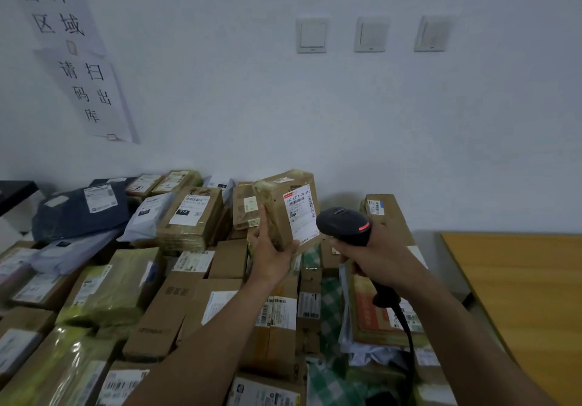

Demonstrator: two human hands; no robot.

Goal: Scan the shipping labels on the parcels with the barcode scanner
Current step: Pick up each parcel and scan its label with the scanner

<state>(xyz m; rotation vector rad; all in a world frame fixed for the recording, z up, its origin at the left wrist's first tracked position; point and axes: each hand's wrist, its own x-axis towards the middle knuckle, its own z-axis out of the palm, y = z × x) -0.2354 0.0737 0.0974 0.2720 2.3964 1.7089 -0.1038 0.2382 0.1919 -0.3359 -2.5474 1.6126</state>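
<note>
The person's left hand (271, 248) holds a small brown box (277, 204) upright above the heap, thumb on its near face and fingers wrapped round its left side, so that the white label (300, 215) faces the person. The right hand (374, 256) is closed firmly round the grip of a black scanner (343, 223). The scanner sits at three o'clock of the box, just beside it, with its head turned toward the label and a red light showing on its back. Whether the trigger is pressed cannot be told, and no beam is visible on the label. A black cord (407, 336) runs from the handle toward five o'clock. In my judgement this box is being presented for scanning, with the read unconfirmed. The other parcels (176, 305) cover the surface from seven o'clock round to one o'clock of the hands, many with labels face up. Nothing marks any as scanned and no separate finished pile is evident, so the bulk of the work appears outstanding. A wooden table (519, 295) stands at three o'clock, and paper notices (88, 90) hang on the wall at ten o'clock.
</note>
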